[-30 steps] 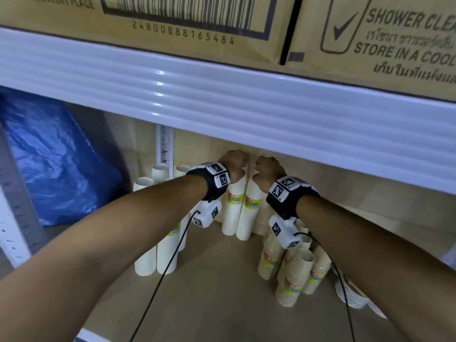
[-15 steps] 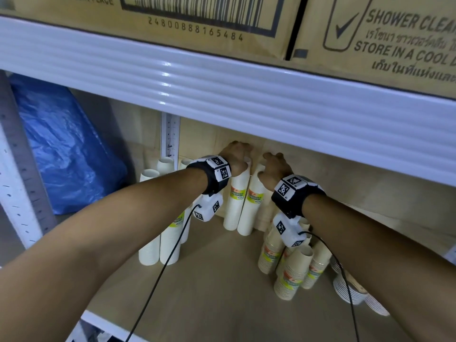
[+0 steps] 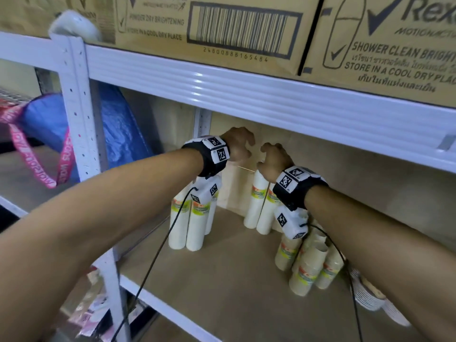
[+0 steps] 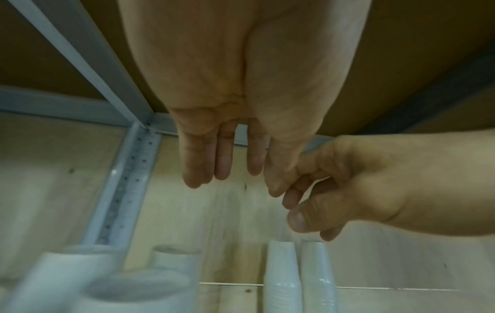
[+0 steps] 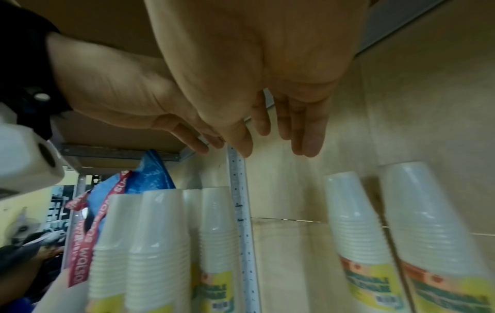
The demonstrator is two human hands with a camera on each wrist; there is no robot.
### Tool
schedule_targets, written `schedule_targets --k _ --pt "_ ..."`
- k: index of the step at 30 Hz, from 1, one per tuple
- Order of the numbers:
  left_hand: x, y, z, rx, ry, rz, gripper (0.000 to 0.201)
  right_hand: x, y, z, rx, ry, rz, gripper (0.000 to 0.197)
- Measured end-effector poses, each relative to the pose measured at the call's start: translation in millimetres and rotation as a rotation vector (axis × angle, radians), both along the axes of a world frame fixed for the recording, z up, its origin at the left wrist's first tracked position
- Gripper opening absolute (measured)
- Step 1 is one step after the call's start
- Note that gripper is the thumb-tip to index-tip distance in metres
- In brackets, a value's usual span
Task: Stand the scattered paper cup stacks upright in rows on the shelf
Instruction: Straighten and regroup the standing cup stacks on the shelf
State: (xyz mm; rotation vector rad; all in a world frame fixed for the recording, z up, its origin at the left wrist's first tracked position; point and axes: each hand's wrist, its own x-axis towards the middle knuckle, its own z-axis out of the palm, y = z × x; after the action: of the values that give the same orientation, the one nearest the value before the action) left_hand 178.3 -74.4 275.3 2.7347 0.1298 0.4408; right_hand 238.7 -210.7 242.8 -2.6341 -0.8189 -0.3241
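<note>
Two tall white paper cup stacks [image 3: 256, 201] [image 4: 281, 275] [image 5: 353, 222] stand side by side against the shelf's back wall, tilted a little. My left hand [image 3: 243, 146] [image 4: 227, 175] hovers above and left of their tops with relaxed fingers, holding nothing. My right hand [image 3: 267, 154] [image 5: 267, 137] hangs just over the tops, fingers loosely curled and empty. A group of several white stacks [image 3: 187, 218] [image 5: 155, 243] stands upright to the left. Several shorter brown cup stacks [image 3: 308, 262] lean in a heap at the right.
The wooden shelf board [image 3: 222, 280] is bare in front of the stacks. The white beam of the upper shelf [image 3: 271, 95] hangs low over my hands, with cardboard boxes [image 3: 222, 25] on it. White plates [image 3: 367, 294] lie far right. A blue bag [image 3: 121, 134] sits left.
Both hands have let go of the tops of the two leaning stacks and lifted slightly away. My head has pulled back and turned left, showing more of the shelf.
</note>
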Motion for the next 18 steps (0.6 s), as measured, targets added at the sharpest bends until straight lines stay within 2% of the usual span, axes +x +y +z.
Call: schedule_targets --k 7,13,18 --pt "-49 45 10 0.090 0.048 0.112 0.035 -40 45 1 0.049 0.008 0.171 0.049" --pt "-80 76 -2 0.087 0.102 0.222 0.031 -67 75 -3 0.065 0.079 0.273 0.050" --pt "-91 87 -22 0.084 0.168 0.233 0.042 -82 92 -10 -0.017 0.081 0.286 0.044"
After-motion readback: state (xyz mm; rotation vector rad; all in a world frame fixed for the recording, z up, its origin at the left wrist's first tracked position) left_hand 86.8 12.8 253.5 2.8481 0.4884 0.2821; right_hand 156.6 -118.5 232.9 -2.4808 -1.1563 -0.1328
